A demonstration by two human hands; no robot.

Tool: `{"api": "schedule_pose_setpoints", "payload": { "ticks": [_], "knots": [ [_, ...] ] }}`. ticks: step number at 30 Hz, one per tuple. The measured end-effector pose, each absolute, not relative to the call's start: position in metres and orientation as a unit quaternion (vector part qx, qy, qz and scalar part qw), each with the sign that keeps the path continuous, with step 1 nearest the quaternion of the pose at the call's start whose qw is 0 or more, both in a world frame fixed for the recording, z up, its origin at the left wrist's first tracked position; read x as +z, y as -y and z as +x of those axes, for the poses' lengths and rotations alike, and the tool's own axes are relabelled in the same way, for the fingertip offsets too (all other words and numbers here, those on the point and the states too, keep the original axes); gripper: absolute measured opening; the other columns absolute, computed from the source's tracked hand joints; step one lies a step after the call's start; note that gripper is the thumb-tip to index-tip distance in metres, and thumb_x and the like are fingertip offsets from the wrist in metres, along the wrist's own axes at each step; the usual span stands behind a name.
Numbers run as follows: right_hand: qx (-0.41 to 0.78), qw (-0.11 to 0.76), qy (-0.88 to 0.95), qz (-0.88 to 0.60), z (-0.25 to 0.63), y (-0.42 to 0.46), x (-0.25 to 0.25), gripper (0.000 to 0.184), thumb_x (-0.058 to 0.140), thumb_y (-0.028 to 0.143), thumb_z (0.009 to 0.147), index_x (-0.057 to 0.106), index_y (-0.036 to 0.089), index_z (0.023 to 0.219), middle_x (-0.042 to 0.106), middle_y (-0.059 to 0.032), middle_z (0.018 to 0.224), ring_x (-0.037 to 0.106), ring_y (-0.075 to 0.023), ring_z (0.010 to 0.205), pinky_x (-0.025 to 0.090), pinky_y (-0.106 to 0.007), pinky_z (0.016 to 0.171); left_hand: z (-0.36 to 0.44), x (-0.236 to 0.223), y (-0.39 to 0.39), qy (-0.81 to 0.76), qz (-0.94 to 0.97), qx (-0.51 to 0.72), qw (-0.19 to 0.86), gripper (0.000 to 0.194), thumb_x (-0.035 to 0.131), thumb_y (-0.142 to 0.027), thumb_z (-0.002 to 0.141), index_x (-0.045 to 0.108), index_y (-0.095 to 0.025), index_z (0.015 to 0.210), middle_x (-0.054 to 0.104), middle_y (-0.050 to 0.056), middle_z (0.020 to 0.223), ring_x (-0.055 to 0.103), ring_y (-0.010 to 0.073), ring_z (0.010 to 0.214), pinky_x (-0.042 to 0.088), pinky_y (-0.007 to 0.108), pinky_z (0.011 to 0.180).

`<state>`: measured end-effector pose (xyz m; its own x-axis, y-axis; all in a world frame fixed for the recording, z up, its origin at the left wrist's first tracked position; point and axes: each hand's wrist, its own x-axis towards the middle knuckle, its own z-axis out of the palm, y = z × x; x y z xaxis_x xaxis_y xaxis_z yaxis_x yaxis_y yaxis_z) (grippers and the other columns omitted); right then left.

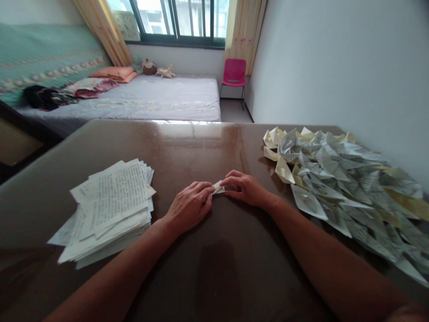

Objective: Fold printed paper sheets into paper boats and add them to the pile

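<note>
A small folded piece of printed paper [218,187] lies on the dark brown table [187,143], pinched between both hands. My left hand [189,206] rests knuckles up with its fingers curled onto the paper's left end. The paper's right end sits under the closed fingertips of my right hand [246,188]. Most of the paper is hidden under the fingers. To the left lies a stack of loose printed pages [110,208]. To the right spreads a big heap of folded paper boats [342,188].
Beyond the table's far edge is a bed [150,98] with pillows and clothes. A pink chair [234,74] stands by the curtained window. A white wall [335,62] runs along the right side, close to the heap.
</note>
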<state>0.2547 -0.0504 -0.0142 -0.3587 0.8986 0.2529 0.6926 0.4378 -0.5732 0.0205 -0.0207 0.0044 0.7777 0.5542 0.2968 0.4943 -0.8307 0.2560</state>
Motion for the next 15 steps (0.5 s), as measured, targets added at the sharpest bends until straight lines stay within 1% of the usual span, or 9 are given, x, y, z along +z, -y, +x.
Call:
{"api": "schedule_pose_setpoints", "payload": {
  "ticks": [2, 4, 9, 15],
  "knots": [
    [0.180, 0.283, 0.803, -0.492, 0.254, 0.049, -0.017, 0.017, 0.059, 0.031, 0.088, 0.070, 0.026, 0.099, 0.062, -0.0021, 0.101, 0.059, -0.0110, 0.077, 0.045, -0.024, 0.072, 0.020, 0.005, 0.021, -0.272, 0.942, 0.179, 0.081, 0.027, 0.043, -0.022, 0.092, 0.061, -0.018, 0.112, 0.064, 0.006, 0.112, 0.057, 0.0193, 0.102, 0.049, 0.036, 0.092],
    [0.172, 0.277, 0.807, -0.492, 0.253, 0.049, -0.018, 0.017, 0.056, 0.033, 0.090, 0.071, 0.025, 0.093, 0.062, -0.0018, 0.098, 0.060, -0.0122, 0.081, 0.044, -0.024, 0.075, 0.019, 0.006, 0.022, -0.259, 0.948, 0.167, 0.073, 0.028, 0.044, -0.023, 0.091, 0.061, -0.020, 0.114, 0.064, 0.006, 0.111, 0.056, 0.0200, 0.102, 0.049, 0.037, 0.091],
    [0.145, 0.233, 0.802, -0.530, 0.246, 0.052, -0.012, 0.018, 0.051, 0.032, 0.093, 0.068, 0.026, 0.096, 0.061, -0.0008, 0.102, 0.060, -0.0116, 0.084, 0.042, -0.023, 0.074, 0.019, 0.009, 0.026, -0.237, 0.960, 0.139, 0.053, 0.031, 0.049, -0.027, 0.089, 0.060, -0.021, 0.117, 0.062, 0.007, 0.113, 0.053, 0.0236, 0.108, 0.049, 0.040, 0.091],
    [0.101, 0.185, 0.782, -0.587, 0.231, 0.059, -0.006, 0.015, 0.051, 0.033, 0.091, 0.062, 0.023, 0.092, 0.060, -0.0011, 0.102, 0.059, -0.0127, 0.083, 0.038, -0.023, 0.067, 0.019, 0.009, 0.027, -0.238, 0.962, 0.124, 0.041, 0.030, 0.048, -0.024, 0.088, 0.059, -0.020, 0.116, 0.060, 0.009, 0.115, 0.052, 0.0241, 0.107, 0.048, 0.040, 0.089]
  ]
}}
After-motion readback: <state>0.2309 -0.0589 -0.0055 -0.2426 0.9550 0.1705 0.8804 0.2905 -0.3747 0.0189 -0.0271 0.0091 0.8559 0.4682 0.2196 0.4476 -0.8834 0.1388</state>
